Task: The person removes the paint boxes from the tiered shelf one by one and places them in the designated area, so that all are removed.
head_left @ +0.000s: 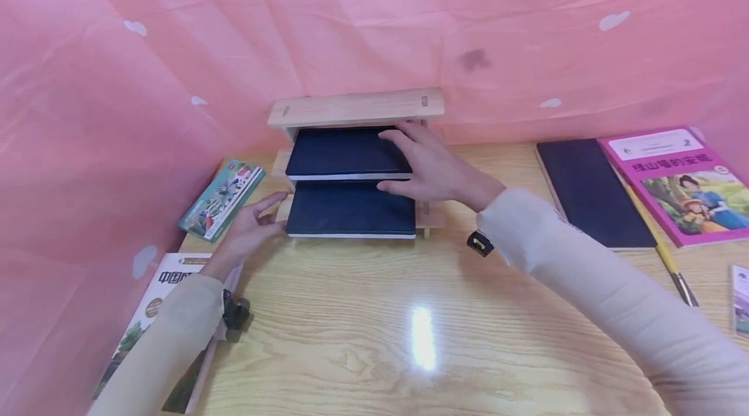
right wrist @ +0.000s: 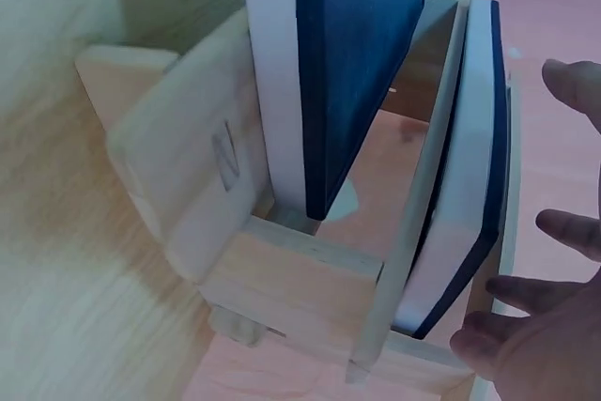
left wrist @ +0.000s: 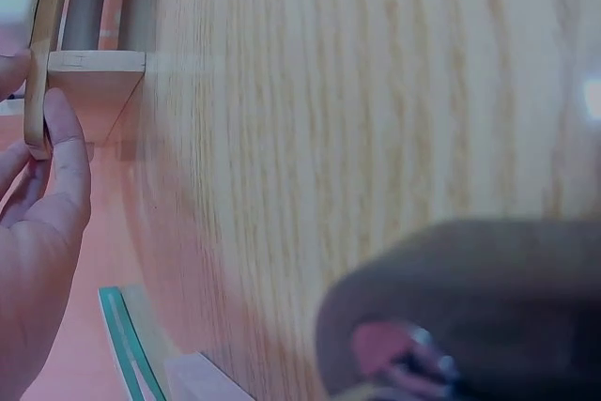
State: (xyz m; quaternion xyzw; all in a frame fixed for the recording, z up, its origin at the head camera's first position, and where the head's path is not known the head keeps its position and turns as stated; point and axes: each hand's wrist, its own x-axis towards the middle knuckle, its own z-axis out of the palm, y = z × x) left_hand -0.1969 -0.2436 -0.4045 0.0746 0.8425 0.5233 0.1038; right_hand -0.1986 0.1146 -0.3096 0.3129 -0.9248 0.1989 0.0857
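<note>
A small tiered wooden rack (head_left: 357,109) stands against the pink cloth. On its upper shelf lies a dark blue notebook (head_left: 342,151), and a second dark blue notebook (head_left: 351,209) lies on the lower shelf, both with pale page edges facing me. My left hand (head_left: 248,227) pinches the left end of the lower shelf board (left wrist: 36,105) between thumb and fingers, as the left wrist view shows. Over the right side of the rack, my right hand (head_left: 430,166) reaches with spread fingers beside the upper notebook. In the right wrist view its fingers (right wrist: 535,294) are loosely bent with nothing between them.
On the left lie a teal box (head_left: 222,198) and a book (head_left: 170,279) partly under my left forearm. To the right are another dark notebook (head_left: 597,188), a yellow-handled paintbrush (head_left: 667,253), a pink book (head_left: 684,188) and a small purple-white item (head_left: 741,299).
</note>
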